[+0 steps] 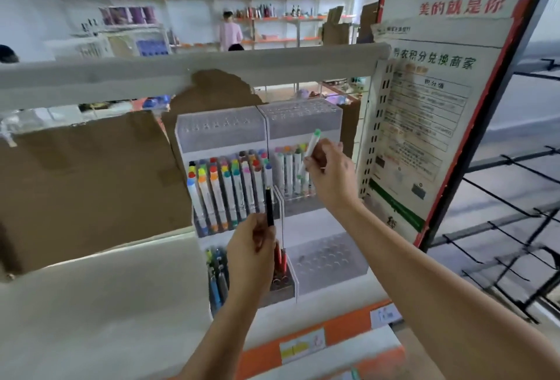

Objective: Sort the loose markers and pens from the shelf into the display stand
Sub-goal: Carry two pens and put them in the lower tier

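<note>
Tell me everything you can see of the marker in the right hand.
The marker has a white, plastic-looking barrel with a green cap at its upper end. It is tilted, top leaning right. The right hand pinches it mid-barrel, in front of the display stand's upper right compartment. Its lower tip is too blurred to judge.

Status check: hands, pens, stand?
Left hand grips slim black pen. Right hand pinches white green-capped marker by clear acrylic display stand. Nothing blocking.
</note>
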Demonstrator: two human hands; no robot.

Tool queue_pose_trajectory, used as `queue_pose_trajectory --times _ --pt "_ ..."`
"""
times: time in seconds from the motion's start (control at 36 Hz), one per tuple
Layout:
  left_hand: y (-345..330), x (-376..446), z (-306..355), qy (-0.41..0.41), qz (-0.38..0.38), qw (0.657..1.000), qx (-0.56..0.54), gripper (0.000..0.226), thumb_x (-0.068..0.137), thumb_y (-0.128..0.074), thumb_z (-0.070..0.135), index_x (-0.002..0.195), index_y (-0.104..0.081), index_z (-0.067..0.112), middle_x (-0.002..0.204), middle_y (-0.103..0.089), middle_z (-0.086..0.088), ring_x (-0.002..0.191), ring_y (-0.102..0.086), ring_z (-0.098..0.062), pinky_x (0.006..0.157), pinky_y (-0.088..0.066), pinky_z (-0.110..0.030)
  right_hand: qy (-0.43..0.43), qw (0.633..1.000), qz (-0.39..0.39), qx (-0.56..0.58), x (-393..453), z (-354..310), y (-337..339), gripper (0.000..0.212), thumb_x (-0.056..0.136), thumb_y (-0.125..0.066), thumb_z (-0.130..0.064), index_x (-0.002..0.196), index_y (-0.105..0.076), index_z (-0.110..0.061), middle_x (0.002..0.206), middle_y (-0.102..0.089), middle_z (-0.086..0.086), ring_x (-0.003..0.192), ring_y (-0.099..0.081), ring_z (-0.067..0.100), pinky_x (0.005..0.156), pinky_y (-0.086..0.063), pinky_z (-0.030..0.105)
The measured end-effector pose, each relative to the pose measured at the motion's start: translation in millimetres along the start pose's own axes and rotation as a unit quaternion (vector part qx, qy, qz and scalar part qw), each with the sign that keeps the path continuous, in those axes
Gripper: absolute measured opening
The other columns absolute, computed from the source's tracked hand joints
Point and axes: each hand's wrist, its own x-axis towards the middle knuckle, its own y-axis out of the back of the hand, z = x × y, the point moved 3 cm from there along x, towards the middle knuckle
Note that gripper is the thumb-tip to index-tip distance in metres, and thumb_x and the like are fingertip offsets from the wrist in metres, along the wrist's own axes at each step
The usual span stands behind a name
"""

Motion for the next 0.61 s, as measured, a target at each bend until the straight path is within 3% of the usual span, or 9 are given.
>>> queue_pose_trajectory --times 0.11,0.22,0.31,0.39,0.5,0.61 --pt "-1 2 5 0.003 0.023 1.000 0.014 0.011 0.092 -0.055 0.008 0.094 -0.061 0.017 0.083 -0.062 0.000 0.070 -0.053 -0.009 0.061 -0.037 -0.019 0.016 0.999 -0.038 -0.016 11 -3 -12 0.009 0.095 -0.054 -0.015 0.098 -0.054 -0.007 0.078 -0.050 -0.004 0.076 -0.042 0.015 0.073 -0.027 0.033" --pt "-1 2 10 -0.003 0.049 0.998 0.035 0.017 0.092 -0.056 0.007 0.090 -0.058 0.024 0.084 -0.062 0.003 0.074 -0.056 -0.005 0.061 -0.039 -0.012 0.030 0.997 -0.065 -0.018 16 -2 -22 0.015 0.095 -0.054 -0.019 0.105 -0.054 -0.008 0.088 -0.054 0.000 0.077 -0.046 0.016 0.059 -0.025 0.026" --pt "-3 0 7 -0.008 0.057 0.998 0.029 0.018 0.092 -0.056 0.006 0.090 -0.059 0.024 0.084 -0.063 0.001 0.074 -0.057 -0.011 0.064 -0.041 -0.018 0.043 0.996 -0.074 -0.008 18 -1 -24 0.008 0.094 -0.054 -0.019 0.096 -0.049 -0.013 0.084 -0.053 -0.001 0.074 -0.048 0.017 0.060 -0.032 0.026" --pt "-4 -2 6 -0.009 0.060 0.998 0.034 0.016 0.091 -0.056 0.007 0.090 -0.060 0.023 0.084 -0.063 0.001 0.075 -0.058 -0.014 0.066 -0.043 -0.022 0.057 0.995 -0.079 -0.006 18 -1 -21 0.011 0.094 -0.054 -0.018 0.089 -0.044 -0.016 0.080 -0.052 -0.001 0.069 -0.046 0.017 0.051 -0.029 0.023" --pt "-3 -4 10 -0.007 0.064 0.997 0.049 0.016 0.092 -0.056 0.007 0.090 -0.059 0.023 0.085 -0.063 0.003 0.077 -0.057 -0.007 0.066 -0.040 -0.012 0.071 0.993 -0.094 -0.003 14 1 -25 0.012 0.093 -0.055 -0.017 0.088 -0.044 -0.017 0.077 -0.052 0.001 0.070 -0.051 0.021 0.057 -0.038 0.027" --pt "-2 -5 13 -0.015 0.062 0.996 0.059 0.015 0.091 -0.056 0.008 0.090 -0.059 0.022 0.087 -0.063 0.005 0.080 -0.058 -0.005 0.065 -0.041 -0.009 0.069 0.991 -0.113 -0.036 10 5 -32 0.009 0.094 -0.053 -0.018 0.093 -0.045 -0.017 0.069 -0.044 -0.007 0.068 -0.050 0.021 0.058 -0.038 0.028"
